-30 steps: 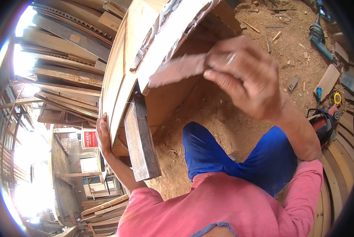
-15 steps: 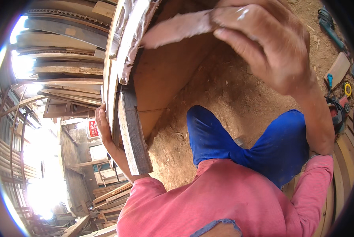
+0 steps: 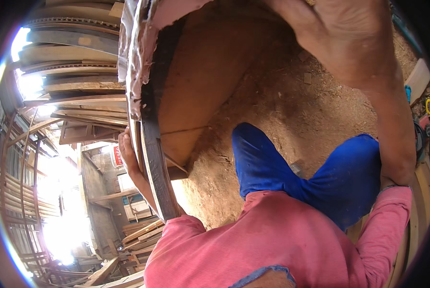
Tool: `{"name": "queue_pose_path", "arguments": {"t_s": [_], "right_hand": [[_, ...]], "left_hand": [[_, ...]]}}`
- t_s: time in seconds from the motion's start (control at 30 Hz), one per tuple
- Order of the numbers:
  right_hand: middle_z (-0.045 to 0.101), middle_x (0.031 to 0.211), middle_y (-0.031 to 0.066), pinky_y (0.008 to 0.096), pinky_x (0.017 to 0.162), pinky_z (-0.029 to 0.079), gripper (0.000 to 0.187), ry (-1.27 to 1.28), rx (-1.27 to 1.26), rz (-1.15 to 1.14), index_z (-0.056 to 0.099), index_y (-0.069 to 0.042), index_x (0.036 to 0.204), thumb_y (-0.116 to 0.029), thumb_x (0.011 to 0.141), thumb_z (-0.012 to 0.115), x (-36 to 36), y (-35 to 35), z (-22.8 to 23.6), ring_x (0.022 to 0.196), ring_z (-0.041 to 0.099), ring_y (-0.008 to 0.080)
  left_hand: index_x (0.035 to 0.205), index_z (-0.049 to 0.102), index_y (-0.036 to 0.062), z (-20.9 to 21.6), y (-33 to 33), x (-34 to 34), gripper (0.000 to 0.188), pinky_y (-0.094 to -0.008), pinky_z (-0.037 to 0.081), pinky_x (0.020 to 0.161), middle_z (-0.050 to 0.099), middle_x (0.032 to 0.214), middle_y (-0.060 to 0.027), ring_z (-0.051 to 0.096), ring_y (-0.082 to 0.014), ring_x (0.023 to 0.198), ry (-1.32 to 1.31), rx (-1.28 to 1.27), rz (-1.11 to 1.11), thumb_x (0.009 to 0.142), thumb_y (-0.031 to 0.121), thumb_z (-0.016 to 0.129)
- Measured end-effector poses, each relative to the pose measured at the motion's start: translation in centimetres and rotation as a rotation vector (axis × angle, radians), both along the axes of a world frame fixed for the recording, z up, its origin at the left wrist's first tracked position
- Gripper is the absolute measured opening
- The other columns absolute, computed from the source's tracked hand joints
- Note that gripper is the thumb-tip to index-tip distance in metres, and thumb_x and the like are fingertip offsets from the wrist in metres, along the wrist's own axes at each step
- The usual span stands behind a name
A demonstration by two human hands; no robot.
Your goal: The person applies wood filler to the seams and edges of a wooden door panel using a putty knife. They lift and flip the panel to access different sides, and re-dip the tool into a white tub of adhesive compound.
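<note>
A wooden panel (image 3: pixel 158 177) stands on edge at my left, with thick pinkish paste (image 3: pixel 137 72) smeared along the upper part of its edge. My left hand (image 3: pixel 127 150) holds the panel from its outer side; its fingers rest against the wood and the thumb is hidden. At the top, my right hand (image 3: pixel 342 36) reaches over the panel's inner side, its fingers cut off by the picture's edge. From it a flat, paste-coated strip (image 3: pixel 179 9) extends to the panel's pasted edge; its kind is hidden by the paste.
Curved boards (image 3: pixel 76 45) are stacked at the upper left, with more loose timber (image 3: pixel 143 235) below. Packed dirt floor (image 3: pixel 291 105) lies ahead of my knees. On the right are a light wood offcut (image 3: pixel 418 79), a yellow ring (image 3: pixel 429 106) and a partly hidden tool.
My right hand has moved up, taking its fingers out of the picture. The coated strip has moved up and left to meet the panel's edge. My left hand stays on the panel.
</note>
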State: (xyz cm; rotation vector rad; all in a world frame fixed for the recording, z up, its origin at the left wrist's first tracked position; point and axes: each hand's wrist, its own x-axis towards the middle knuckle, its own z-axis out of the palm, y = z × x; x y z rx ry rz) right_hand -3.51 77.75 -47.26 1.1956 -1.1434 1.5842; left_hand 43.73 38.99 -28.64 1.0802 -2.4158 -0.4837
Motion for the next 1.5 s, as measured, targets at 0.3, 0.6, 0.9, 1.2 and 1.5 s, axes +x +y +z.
{"name": "queue_pose_path", "arguments": {"t_s": [0.3,0.6,0.9,1.2,1.5], "right_hand": [[0.063,0.081,0.0092,0.0291,0.063,0.048,0.012,-0.345,-0.058,0.155,0.063,0.001,0.092,-0.011,0.091,0.063,-1.5,4.3,0.4,0.073,0.062,0.0173],[0.065,0.081,0.0061,0.0248,0.055,0.049,0.014,-0.689,0.070,0.336,0.065,-0.001,0.101,-0.011,0.099,0.056,-2.1,3.3,1.3,0.064,0.060,0.0098],[0.068,0.083,0.0042,0.0170,0.051,0.045,0.021,-0.694,0.076,0.530,0.064,-0.001,0.107,-0.018,0.103,0.053,-2.1,4.1,0.2,0.060,0.058,0.0039],[0.062,0.067,0.0061,0.0281,0.061,0.049,0.014,-0.729,0.274,0.579,0.063,-0.001,0.089,-0.009,0.097,0.055,-0.4,4.2,-0.2,0.063,0.062,0.0134],[0.061,0.075,0.0033,0.0213,0.049,0.042,0.013,-0.584,0.195,0.420,0.066,-0.003,0.100,-0.012,0.099,0.056,-1.4,6.0,0.6,0.055,0.053,0.0071]], "left_hand": [[0.098,0.057,0.0083,-1.5,8.5,-7.6,0.027,-0.0285,0.045,0.070,0.052,0.087,-0.0017,0.050,-0.0108,0.077,0.073,-0.077,-0.036,0.104,0.028,0.041],[0.099,0.057,0.0076,-1.9,7.9,-8.3,0.026,-0.0307,0.042,0.078,0.052,0.092,-0.0031,0.048,-0.0127,0.085,0.077,-0.053,0.003,0.104,0.028,0.041],[0.113,0.060,0.0016,-0.2,2.6,-3.1,0.029,-0.0370,0.039,0.102,0.061,0.109,-0.0110,0.054,-0.0205,0.109,-0.040,-0.129,-0.003,0.103,0.021,0.041],[0.114,0.061,0.0008,0.0,2.8,-3.3,0.029,-0.0383,0.036,0.108,0.060,0.127,-0.0173,0.053,-0.0249,0.121,-0.048,-0.096,0.032,0.102,0.018,0.041],[0.093,0.056,0.0108,0.4,4.3,-4.0,0.026,-0.0285,0.042,0.066,0.047,0.080,0.0008,0.045,-0.0093,0.070,-0.014,-0.211,-0.018,0.103,0.031,0.043]]}}
